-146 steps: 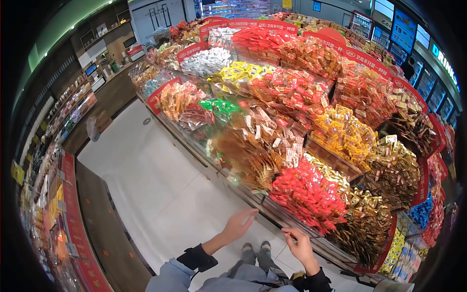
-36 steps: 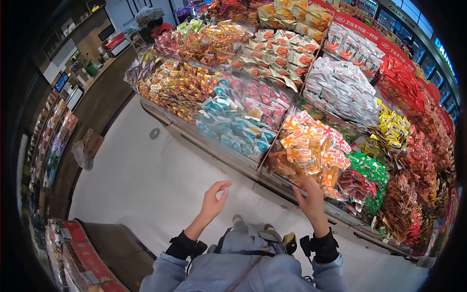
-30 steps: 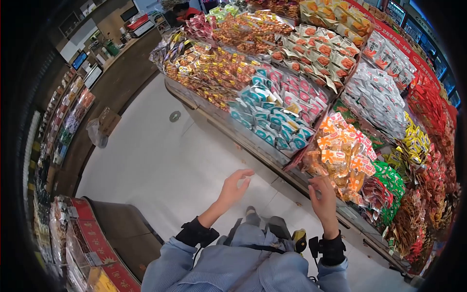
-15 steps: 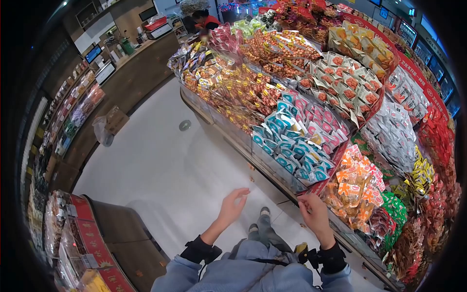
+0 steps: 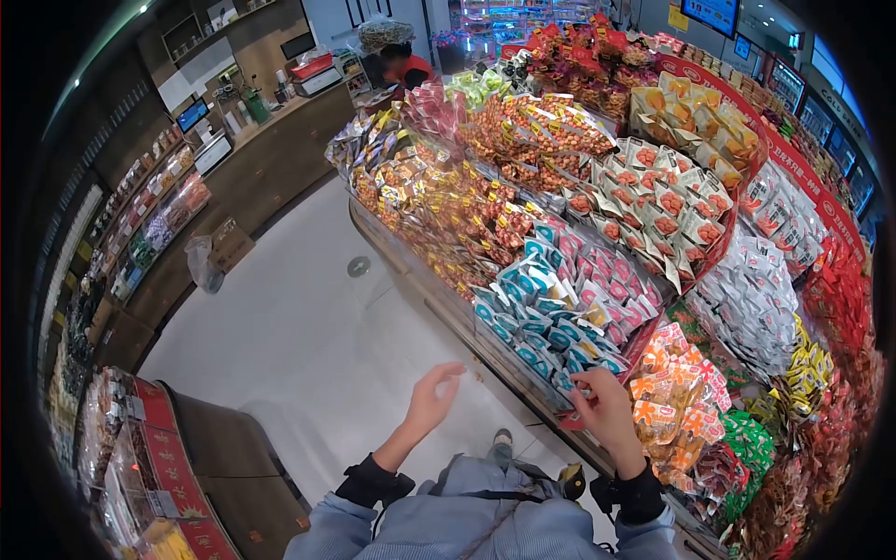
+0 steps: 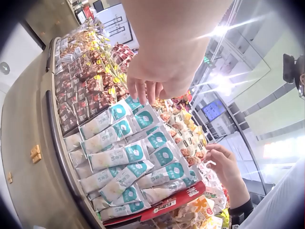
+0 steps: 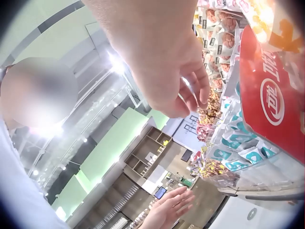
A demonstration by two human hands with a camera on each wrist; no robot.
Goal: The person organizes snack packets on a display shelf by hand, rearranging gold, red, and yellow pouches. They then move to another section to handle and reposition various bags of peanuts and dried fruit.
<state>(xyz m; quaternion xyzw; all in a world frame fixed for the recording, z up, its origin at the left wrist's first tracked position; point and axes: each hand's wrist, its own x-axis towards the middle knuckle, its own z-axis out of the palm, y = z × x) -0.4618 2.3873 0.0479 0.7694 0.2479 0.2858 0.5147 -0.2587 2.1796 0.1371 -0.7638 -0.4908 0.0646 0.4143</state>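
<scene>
Beside the snack bin [image 6: 61,143], both hands hang in the air, nothing held: left hand [image 5: 431,397] over the pale floor [image 5: 299,327], fingers loosely bent, thumb apart; right hand [image 5: 605,406] at the bin's near corner, fingers slackly curled. Whether the right fingertips brush anything, cannot tell from above. Nearest stock: teal packets [image 6: 118,157], piled slantwise behind the bin's rim, hemmed at one end by a red divider [image 6: 186,194]. Judged by eye: light, thin film, slick and apt to slide on one another; filling hidden, perhaps crushable. Best hold would be a light pinch at a flat sealed end, one from the top layer, not a squeeze round the middle. Past the divider, orange packets [image 5: 658,420], looking plumper and likely softer. Behind the teal, pink packets [image 5: 611,285]; then brown bags [image 5: 532,131]. Farther out: carton [image 5: 231,245] on the floor, wooden counter [image 5: 289,154], someone in red [image 5: 415,73] near its end.
</scene>
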